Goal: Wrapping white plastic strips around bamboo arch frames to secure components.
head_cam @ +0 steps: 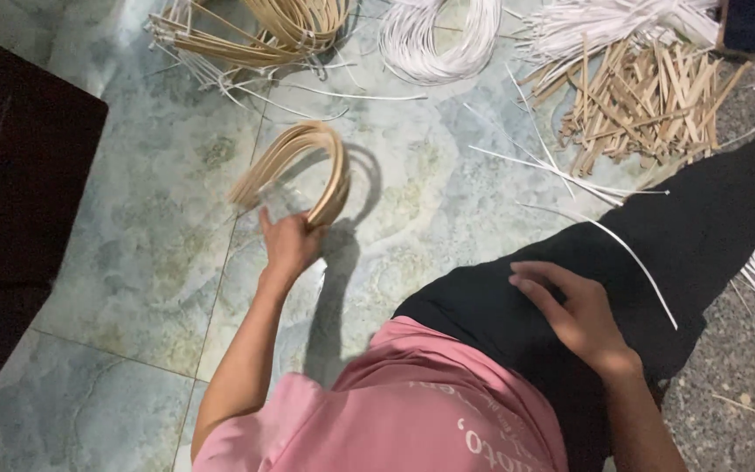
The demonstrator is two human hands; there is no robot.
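Gripping bent cane strips (pixel 294 162), left fingers (pixel 286 229) closed.

Pink short-sleeved top (pixel 412 411) with white lettering on the front. Black trousers (pixel 657 253). Arms bare, nothing on wrists.

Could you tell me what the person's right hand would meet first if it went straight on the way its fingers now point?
Probably nothing new: the right hand already rests on the black-trousered thigh, fingers pointing left along it; beyond lies green marbled floor tile.
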